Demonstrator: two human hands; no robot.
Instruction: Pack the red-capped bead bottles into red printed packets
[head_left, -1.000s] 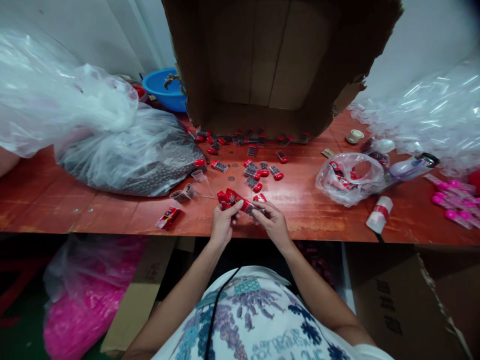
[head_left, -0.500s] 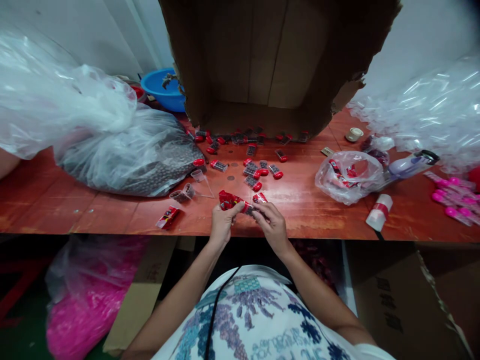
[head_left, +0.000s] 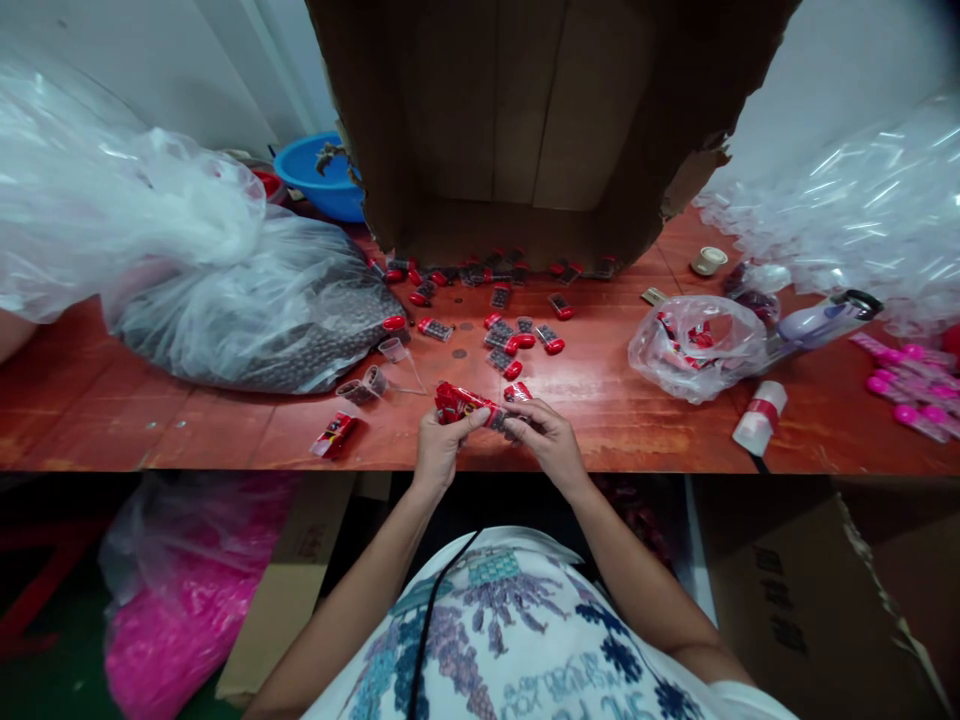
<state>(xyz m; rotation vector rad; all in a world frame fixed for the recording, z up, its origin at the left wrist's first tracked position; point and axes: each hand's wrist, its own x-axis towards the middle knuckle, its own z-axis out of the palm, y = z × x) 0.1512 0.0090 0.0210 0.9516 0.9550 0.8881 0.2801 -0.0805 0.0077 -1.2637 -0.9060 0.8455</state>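
Observation:
Above the table's front edge, my left hand (head_left: 442, 447) is closed on a shiny red printed wrapper (head_left: 454, 401). Dark beads in a small clear container (head_left: 496, 420) show between my hands, against the wrapper's right end. My right hand (head_left: 553, 443) pinches that container's right end, its fingertips partly hiding it. Just behind the right fingers lies a second red wrapper (head_left: 517, 392). Several small bead-filled containers with red caps (head_left: 503, 363) are scattered beyond my hands. A red packet (head_left: 335, 434) lies to the left, near clear plastic cups (head_left: 367, 385) that hold dark beads.
A torn cardboard box (head_left: 517, 225) stands open at the back. At left sits a big clear bag of dark beads (head_left: 300, 330), with a blue basin (head_left: 319, 185) behind. To the right are a bag of red wrappers (head_left: 694, 350), a white roll (head_left: 760, 420) and pink-capped tubes (head_left: 915, 385).
Both hands keep their hold on the wrapper and container, with the right fingers shifted slightly. The whole view has drifted a little.

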